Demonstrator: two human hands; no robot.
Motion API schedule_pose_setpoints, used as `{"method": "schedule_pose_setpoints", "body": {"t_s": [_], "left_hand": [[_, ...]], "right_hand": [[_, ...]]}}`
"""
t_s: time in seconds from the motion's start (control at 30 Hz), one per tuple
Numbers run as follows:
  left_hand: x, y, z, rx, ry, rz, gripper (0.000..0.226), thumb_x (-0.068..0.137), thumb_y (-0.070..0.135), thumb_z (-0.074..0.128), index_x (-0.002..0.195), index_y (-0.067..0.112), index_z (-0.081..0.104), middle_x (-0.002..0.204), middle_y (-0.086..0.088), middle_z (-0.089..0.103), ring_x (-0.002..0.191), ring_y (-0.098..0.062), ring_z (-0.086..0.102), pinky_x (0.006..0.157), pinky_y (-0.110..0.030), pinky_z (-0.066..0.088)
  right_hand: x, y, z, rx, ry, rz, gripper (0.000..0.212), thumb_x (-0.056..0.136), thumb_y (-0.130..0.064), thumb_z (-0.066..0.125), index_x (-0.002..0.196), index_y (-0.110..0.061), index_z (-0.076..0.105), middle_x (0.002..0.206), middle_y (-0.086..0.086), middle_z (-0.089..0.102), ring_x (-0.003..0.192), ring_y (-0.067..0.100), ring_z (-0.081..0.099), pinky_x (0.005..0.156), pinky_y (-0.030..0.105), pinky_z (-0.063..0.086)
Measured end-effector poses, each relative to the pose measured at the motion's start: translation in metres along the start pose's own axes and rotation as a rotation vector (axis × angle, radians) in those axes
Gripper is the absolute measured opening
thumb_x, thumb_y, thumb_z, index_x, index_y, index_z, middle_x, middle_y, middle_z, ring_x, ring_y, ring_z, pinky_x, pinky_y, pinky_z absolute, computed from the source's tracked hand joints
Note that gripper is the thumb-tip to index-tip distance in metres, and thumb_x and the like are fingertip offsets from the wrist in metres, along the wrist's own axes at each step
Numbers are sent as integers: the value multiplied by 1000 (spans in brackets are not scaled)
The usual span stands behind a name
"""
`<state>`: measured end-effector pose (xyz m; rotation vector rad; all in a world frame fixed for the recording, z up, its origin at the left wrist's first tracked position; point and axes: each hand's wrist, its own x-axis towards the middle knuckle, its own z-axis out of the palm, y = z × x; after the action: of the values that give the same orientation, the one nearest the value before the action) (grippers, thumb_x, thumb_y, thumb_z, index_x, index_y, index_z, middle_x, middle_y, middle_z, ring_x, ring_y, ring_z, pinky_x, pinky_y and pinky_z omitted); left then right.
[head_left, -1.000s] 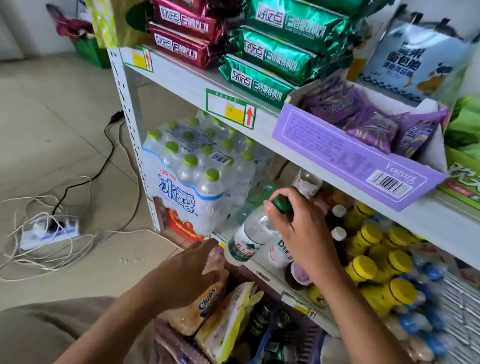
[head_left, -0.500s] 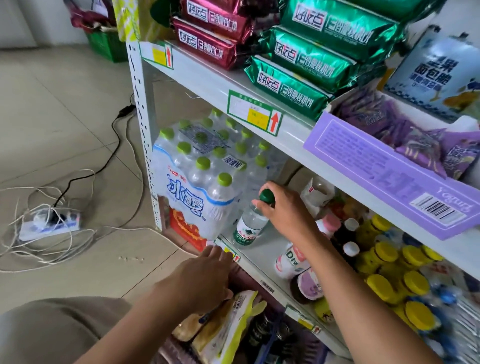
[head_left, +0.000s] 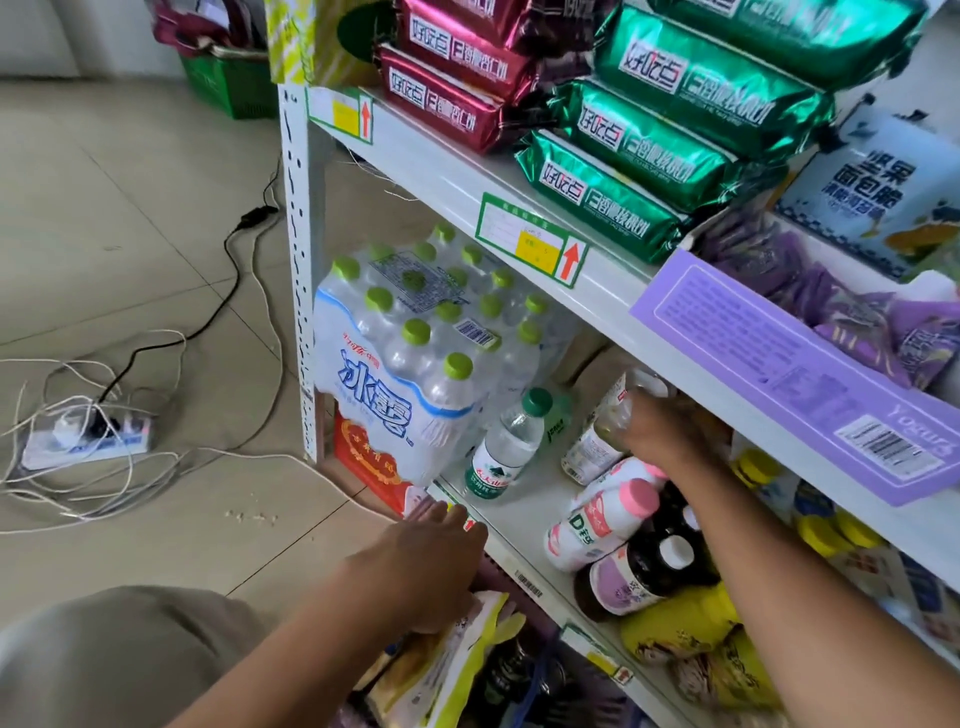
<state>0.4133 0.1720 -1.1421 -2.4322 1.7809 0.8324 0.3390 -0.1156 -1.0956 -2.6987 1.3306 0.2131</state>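
Centrally, the right hand (head_left: 662, 434) curls round a tilted, white-labelled pale plastic bottle (head_left: 592, 449) (somewhat blurred). The left hand (head_left: 431, 561), fingers straight, holds nothing, touching a yellow snack packet (head_left: 467, 654).

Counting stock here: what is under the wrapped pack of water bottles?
A red box sits under the water pack; only its front face shows. The pack covers the rest.

We find the water bottle (head_left: 511, 447) upright on the shelf (head_left: 524, 519), just right of the bottle pack (head_left: 415, 374); right of it a tilted drink bottle (head_left: 592, 447), with toppled bottles (head_left: 602, 519) before that.
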Motion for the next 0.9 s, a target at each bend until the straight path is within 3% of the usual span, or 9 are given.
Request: {"method": "schedule_pose_setpoints", "body": {"t_s": [0.17,0.33,0.47,0.57,0.67,0.73,0.8,0.87,0.9], "left_hand": [[2,-3,-3,20,19,4,69,100,39,60,156,10,32,156,-15,38,149,-34,29,121,-46,28],[-1,-2,-6,26,-17,-18,64,100,37,59,154,13,35,153,-14,39,148,-36,31,115,-50,36],[-4,4,-9,67,3,-28,53,101,37,56,147,14,42,148,-11,43,142,-33,37,107,-48,46],[-9,12,-15,6,16,-32,51,101,45,55,143,17,46,143,-7,47,136,-30,45,105,-49,47],[-9,24,-19,-289,189,-69,40,101,37,55,139,24,54,139,2,58,127,-21,58,105,-43,50],[-9,37,-22,-673,315,-75,30,100,28,55,130,32,60,125,8,68,108,-15,68,96,-40,56],[-6,52,-22,-1059,354,-89,33,104,36,50,136,45,50,123,13,67,101,-13,71,93,-41,58],[-12,66,-15,-1329,347,-102,31,109,46,40,138,56,46,123,23,60,103,15,62,102,-13,46],[-16,70,-8,-1442,331,-132,31,110,43,40,138,51,49,123,26,56,98,31,52,92,5,35]], "right_hand": [[1,-7,5,31,22,-41,68,81,-35,85,134,-6,53,135,18,62,124,34,60,92,35,46],[-40,-16,-3,242,232,-118,41,77,-24,88,93,-17,51,87,2,60,76,22,57,55,24,30],[-92,-23,-11,374,485,-219,40,76,-20,89,93,-19,53,88,-2,60,77,14,49,60,26,26],[-133,-29,-13,496,560,-236,42,77,-25,90,95,-24,52,91,-6,61,81,9,52,64,24,36],[-175,-32,-13,566,596,-260,43,77,-27,89,100,-28,53,100,-6,58,88,7,56,66,13,46],[-203,-32,-16,616,643,-291,40,79,-32,85,105,-26,56,103,-9,54,96,-1,55,71,10,47],[-220,-30,-20,739,655,-261,38,80,-40,80,108,-25,59,104,-13,57,97,-6,56,72,5,46],[-224,-22,-16,995,542,-165,35,85,-45,77,109,-24,63,105,-14,67,92,-3,64,69,11,52],[-223,-16,-10,1118,468,-104,33,88,-49,76,107,-25,65,102,-10,73,89,1,69,67,18,55]]}}
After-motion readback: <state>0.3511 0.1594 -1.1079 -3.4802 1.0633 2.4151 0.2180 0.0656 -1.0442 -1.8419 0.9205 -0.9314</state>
